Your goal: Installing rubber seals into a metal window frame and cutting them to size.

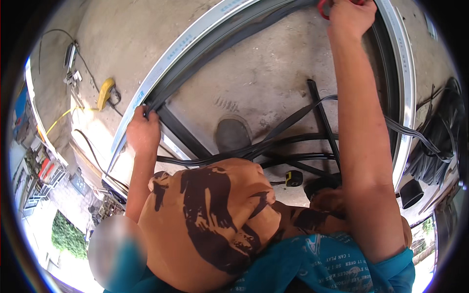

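Observation:
A large silver metal frame lies on the concrete floor, with a black rubber gasket strip running along its inner channel. My left hand pinches the black strip at the frame's left corner. My right hand reaches to the top edge of the view, closed on a red-handled tool at the frame's far side; only a bit of the handle shows. My legs in orange and brown camouflage trousers fill the lower middle.
Loose black rubber strips cross the floor inside the frame, and a bundle of them lies at the right. A small yellow and black tape measure, a yellow tool with cables, a black round container and my shoe are on the concrete.

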`<state>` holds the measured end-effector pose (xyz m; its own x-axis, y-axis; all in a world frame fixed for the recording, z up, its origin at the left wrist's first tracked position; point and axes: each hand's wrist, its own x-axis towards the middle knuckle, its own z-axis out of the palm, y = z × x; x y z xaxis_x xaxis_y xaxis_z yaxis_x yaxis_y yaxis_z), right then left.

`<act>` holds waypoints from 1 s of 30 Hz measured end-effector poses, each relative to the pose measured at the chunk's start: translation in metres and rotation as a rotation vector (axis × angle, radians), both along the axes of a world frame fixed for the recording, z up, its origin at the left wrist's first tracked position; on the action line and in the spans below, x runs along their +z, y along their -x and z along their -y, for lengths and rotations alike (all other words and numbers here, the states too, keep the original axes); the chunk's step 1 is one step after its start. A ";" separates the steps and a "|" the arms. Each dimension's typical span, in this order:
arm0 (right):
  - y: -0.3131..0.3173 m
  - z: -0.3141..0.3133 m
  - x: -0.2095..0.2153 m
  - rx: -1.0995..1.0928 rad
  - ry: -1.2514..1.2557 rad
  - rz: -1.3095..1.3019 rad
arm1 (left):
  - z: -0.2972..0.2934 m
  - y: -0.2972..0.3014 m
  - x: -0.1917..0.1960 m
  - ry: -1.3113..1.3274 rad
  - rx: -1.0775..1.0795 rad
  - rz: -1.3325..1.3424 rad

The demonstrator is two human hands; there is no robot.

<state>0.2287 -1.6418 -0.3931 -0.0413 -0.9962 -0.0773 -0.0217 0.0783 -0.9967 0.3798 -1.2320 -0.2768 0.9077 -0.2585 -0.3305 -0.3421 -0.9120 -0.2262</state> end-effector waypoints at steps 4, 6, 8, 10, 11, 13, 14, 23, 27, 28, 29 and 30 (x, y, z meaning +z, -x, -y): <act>-0.002 -0.009 0.008 0.021 -0.085 -0.065 | 0.016 0.007 0.005 -0.220 -0.055 0.012; -0.002 -0.006 0.005 0.023 -0.055 -0.054 | 0.015 0.006 0.005 -0.228 -0.106 0.016; -0.003 -0.004 0.002 0.023 -0.022 -0.045 | 0.015 0.004 0.004 -0.233 -0.159 0.018; -0.004 -0.004 0.001 0.024 -0.004 -0.072 | 0.018 0.004 0.002 -0.307 -0.095 -0.043; -0.002 -0.003 0.001 0.017 0.001 -0.074 | 0.022 0.004 0.000 -0.303 -0.102 -0.044; 0.007 -0.001 0.002 0.018 0.028 -0.072 | 0.032 0.006 -0.004 -0.338 -0.108 -0.044; 0.005 -0.007 0.006 0.014 0.038 -0.073 | 0.032 0.004 -0.005 -0.328 -0.112 -0.043; 0.000 -0.004 0.017 -0.046 -0.039 -0.178 | 0.030 0.004 -0.008 -0.377 -0.136 -0.073; 0.006 -0.005 0.019 -0.067 -0.088 -0.239 | 0.042 0.000 -0.010 -0.433 -0.174 -0.092; 0.006 -0.005 0.019 -0.076 -0.075 -0.238 | 0.045 0.001 -0.010 -0.420 -0.182 -0.088; 0.005 -0.006 0.020 -0.064 -0.110 -0.249 | 0.045 0.002 -0.009 -0.421 -0.176 -0.082; 0.004 -0.007 0.021 -0.052 -0.146 -0.259 | 0.046 0.002 -0.008 -0.423 -0.171 -0.076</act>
